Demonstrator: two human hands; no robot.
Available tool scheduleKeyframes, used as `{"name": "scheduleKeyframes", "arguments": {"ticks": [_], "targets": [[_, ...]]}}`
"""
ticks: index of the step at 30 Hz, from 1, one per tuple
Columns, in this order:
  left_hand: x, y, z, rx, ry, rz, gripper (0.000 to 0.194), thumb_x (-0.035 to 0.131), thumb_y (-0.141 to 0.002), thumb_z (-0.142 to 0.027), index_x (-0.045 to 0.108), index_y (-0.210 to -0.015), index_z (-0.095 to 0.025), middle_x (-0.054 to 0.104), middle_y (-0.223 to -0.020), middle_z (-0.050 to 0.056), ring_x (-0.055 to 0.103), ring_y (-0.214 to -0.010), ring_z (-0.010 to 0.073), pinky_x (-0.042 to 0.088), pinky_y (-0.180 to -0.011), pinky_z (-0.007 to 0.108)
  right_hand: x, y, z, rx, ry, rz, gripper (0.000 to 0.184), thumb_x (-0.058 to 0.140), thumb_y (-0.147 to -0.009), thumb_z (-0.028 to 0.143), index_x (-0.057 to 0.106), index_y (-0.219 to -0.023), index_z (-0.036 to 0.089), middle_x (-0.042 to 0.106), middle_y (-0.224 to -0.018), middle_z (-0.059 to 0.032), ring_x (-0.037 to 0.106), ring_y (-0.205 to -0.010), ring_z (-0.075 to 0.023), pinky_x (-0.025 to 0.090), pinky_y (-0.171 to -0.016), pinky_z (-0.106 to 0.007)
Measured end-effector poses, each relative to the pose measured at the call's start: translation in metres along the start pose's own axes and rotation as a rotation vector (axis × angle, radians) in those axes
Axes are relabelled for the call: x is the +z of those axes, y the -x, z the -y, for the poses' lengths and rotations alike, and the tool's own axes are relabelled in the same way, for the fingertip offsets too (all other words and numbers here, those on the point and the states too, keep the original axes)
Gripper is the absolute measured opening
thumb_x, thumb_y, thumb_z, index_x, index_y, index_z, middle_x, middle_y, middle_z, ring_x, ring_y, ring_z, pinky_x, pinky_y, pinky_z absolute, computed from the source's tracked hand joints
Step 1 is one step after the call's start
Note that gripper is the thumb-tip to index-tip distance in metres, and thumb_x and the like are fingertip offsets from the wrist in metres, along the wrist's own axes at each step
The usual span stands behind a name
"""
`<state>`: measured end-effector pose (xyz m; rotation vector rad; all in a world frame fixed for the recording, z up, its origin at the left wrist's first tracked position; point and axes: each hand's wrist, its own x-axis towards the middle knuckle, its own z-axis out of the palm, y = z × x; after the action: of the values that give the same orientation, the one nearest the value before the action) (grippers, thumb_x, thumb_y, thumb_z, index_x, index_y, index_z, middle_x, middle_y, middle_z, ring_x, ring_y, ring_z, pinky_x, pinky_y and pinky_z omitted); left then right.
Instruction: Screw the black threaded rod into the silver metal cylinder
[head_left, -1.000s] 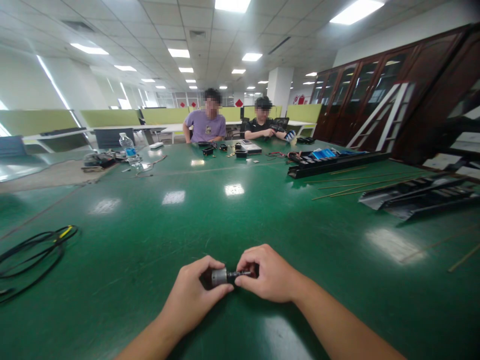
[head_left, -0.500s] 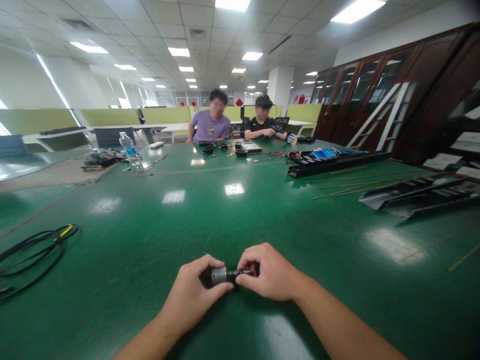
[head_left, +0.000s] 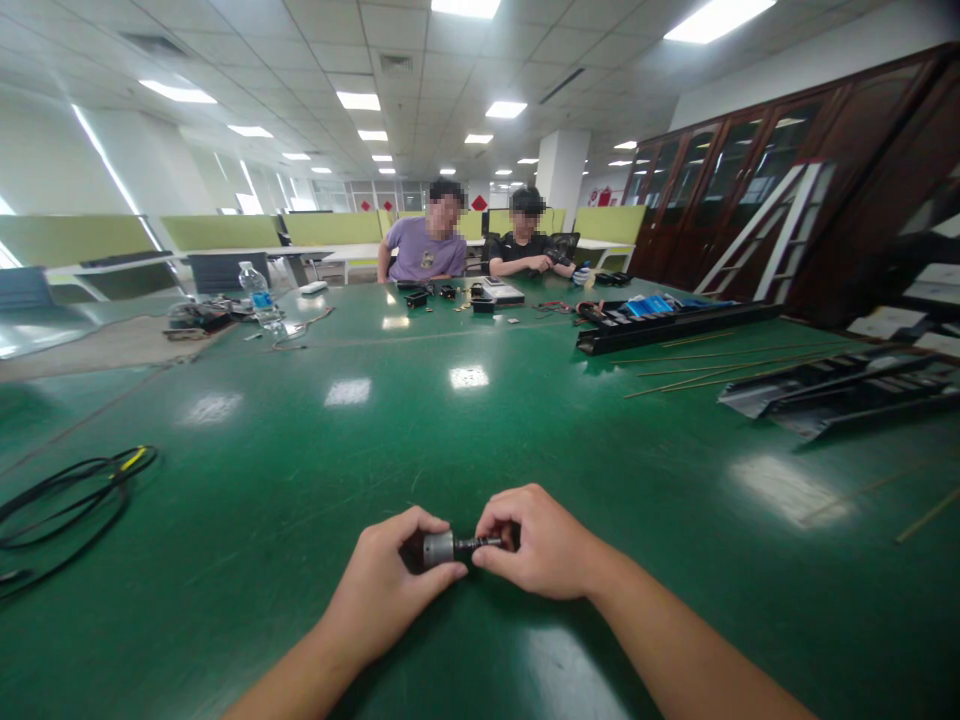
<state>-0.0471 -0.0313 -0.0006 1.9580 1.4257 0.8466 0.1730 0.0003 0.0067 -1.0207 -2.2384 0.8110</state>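
Observation:
A small grey metal cylinder [head_left: 438, 548] with a thin dark shaft [head_left: 480, 544] sticking out to the right is held just above the green table [head_left: 465, 440], near its front edge. My left hand [head_left: 386, 585] is closed round the cylinder, thumb underneath. My right hand [head_left: 536, 545] pinches the shaft's right end with curled fingers. Both forearms come in from the bottom of the view.
A coil of black cable [head_left: 64, 500] lies at the left. Long black trays [head_left: 660, 325] and dark metal rails [head_left: 840, 390] lie at the right with thin wooden sticks. Two people sit at the far end, with a water bottle [head_left: 256, 295] and small parts near them.
None in my hands or the cylinder. The person in the purple shirt at the far end has shifted slightly to the right.

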Motion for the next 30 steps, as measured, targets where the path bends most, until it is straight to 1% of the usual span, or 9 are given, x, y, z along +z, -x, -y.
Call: {"name": "scheduleKeyframes", "arguments": {"ticks": [12,30], "targets": [[-0.0016,-0.0007,-0.0041,-0.015,-0.007,0.013,0.023,0.078,-0.072,-0.028,0.067,-0.091,-0.022,0.070,-0.085,-0.002,0.064,-0.080,0.0177,0.045,-0.073,0.027,0.0019,0.0001,-0.0005,0.008,0.000,0.006,0.008,0.071,-0.074,0.025,0.069,-0.075,0.017,0.061,-0.064,0.0017,0.054,-0.057,-0.0099,0.038,-0.055,-0.020],[-0.0004,-0.0018,-0.0007,-0.009,-0.011,0.023,0.024,0.079,-0.071,-0.029,0.067,-0.092,-0.023,0.070,-0.085,-0.003,0.065,-0.081,0.0176,0.045,-0.073,0.027,0.0010,0.0003,-0.0001,0.003,0.000,0.030,0.008,0.070,-0.074,0.024,0.070,-0.076,0.016,0.063,-0.066,0.0008,0.056,-0.058,-0.0106,0.038,-0.055,-0.020]]}}
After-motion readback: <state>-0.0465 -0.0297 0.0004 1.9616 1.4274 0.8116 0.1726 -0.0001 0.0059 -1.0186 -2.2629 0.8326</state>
